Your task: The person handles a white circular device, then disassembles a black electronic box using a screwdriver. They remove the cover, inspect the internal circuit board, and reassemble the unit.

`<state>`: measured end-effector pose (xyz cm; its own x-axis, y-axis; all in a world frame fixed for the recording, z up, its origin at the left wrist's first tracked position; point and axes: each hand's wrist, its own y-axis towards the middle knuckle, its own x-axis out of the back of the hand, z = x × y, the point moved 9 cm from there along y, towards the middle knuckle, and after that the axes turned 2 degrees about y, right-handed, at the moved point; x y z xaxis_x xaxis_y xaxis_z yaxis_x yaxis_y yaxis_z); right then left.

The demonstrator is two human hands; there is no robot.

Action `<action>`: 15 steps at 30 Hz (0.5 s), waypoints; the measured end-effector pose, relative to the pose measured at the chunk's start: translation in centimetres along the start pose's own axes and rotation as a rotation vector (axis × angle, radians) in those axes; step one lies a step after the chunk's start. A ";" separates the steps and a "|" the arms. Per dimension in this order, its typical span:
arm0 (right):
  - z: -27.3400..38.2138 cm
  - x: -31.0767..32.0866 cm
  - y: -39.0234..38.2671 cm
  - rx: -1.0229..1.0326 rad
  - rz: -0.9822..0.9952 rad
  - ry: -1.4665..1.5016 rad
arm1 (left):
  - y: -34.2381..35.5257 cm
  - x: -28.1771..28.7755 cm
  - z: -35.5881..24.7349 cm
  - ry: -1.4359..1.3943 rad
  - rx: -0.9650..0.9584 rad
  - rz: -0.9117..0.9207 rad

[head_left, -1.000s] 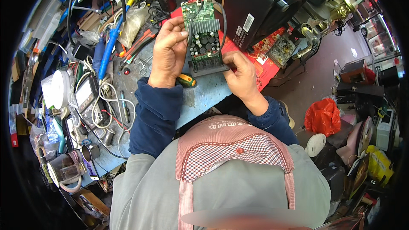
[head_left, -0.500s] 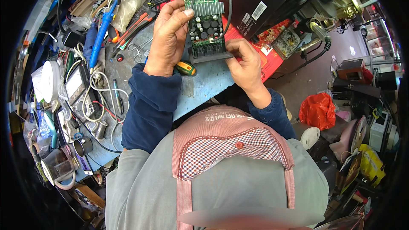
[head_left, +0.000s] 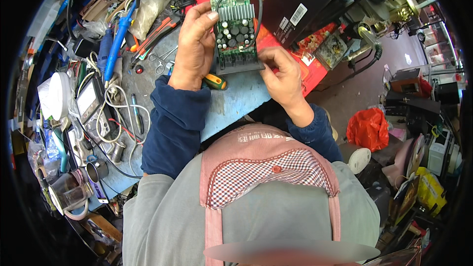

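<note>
Between my hands a green circuit board (head_left: 237, 37) is held up over the bench, with a finned metal heatsink across it, several round capacitors and a black panel (head_left: 240, 68) along its near edge. My left hand (head_left: 197, 39) grips the board's left side, thumb on the edge by the heatsink. At the near right corner, my right hand (head_left: 282, 71) pinches the end of the black panel with curled fingers. A thick grey cable loops along the board's right side. Under my left wrist, a green and yellow screwdriver handle (head_left: 215, 81) lies on the bench.
Left on the blue bench (head_left: 229, 103) lie a blue soldering iron (head_left: 118, 44), red-handled pliers (head_left: 152, 39), scissor-like clamps (head_left: 161, 61), a coiled pale cable and a glass mug (head_left: 71, 192). A large black case (head_left: 315, 0) stands at the far right. A red bag (head_left: 368, 129) sits lower right.
The board has shifted slightly left and tilted a little, its black panel now sloping up to the right. Both hands keep their hold.
</note>
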<state>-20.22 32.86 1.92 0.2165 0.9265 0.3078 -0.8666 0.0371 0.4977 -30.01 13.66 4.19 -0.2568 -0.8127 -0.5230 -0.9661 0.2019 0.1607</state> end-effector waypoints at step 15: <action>1.9 -0.3 -0.1 0.110 0.108 -0.009 | -0.7 0.0 1.1 0.044 0.151 -0.057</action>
<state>-19.32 31.83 3.28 0.1294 0.9195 0.3711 -0.8305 -0.1039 0.5472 -29.40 14.15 3.16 -0.2032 -0.8477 -0.4901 -0.9728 0.2316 0.0027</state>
